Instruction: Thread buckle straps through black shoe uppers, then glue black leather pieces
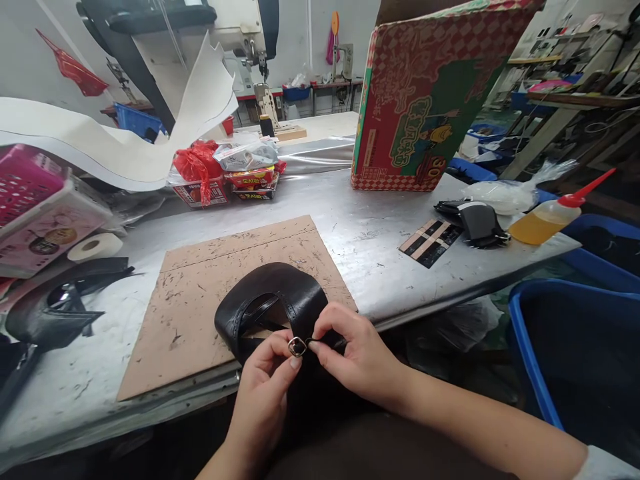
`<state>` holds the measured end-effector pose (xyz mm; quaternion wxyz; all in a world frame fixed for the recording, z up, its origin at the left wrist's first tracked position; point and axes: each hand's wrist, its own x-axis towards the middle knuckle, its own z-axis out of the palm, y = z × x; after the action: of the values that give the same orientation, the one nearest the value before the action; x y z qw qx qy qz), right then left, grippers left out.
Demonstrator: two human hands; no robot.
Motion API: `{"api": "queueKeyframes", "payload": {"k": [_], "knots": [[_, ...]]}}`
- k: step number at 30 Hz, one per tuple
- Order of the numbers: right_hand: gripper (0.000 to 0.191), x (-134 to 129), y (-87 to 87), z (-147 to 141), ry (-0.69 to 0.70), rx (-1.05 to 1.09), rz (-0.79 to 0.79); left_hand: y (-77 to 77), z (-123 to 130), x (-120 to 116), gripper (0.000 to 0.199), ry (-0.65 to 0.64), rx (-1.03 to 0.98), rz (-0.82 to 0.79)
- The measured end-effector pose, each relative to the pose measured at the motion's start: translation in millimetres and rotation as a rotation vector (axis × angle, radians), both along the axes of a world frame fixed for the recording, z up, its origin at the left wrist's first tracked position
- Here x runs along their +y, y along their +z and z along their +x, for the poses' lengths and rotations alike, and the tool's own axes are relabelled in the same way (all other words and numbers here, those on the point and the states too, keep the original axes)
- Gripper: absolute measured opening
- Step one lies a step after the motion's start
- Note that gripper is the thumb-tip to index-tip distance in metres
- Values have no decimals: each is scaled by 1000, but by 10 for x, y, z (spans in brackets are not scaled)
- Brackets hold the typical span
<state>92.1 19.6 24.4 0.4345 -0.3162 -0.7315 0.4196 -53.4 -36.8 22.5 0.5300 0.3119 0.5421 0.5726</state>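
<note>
A black leather shoe upper [280,283] with a stitched cut-out rests over the front edge of a cardboard sheet [200,313]. My left hand [270,373] pinches a small metal buckle [297,347] at the near side of the upper. Thumb and forefinger of my right hand [350,347] are closed on a thin black strap end [311,341] just right of the buckle. The strap appears to run to the buckle, but my fingers cover part of it.
A tall printed carton [410,113] stands at the back right. Near it lie black leather pieces [477,223] and a red-tipped glue bottle [545,220]. Small boxes [250,180] sit behind the cardboard. More black pieces [65,300] lie left. A blue bin [525,333] is at right.
</note>
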Motion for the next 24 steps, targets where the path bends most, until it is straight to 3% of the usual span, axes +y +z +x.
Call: {"api": "queueKeyframes", "payload": {"k": [3,7,10,18,24], "knots": [[10,39,29,4,21,17,79,14,-44,46,23,-146,52,-37],[18,60,34,-6,27,105,110,52,-51,83,21,-51,251,30],[32,40,8,-22,-50,169,88,83,-16,97,19,8,256,108],[25,11,-44,-62,-206,140,4,103,14,86,22,-26,260,74],[19,35,-35,-26,-131,30,58,114,-5,112,25,-99,268,5]]}}
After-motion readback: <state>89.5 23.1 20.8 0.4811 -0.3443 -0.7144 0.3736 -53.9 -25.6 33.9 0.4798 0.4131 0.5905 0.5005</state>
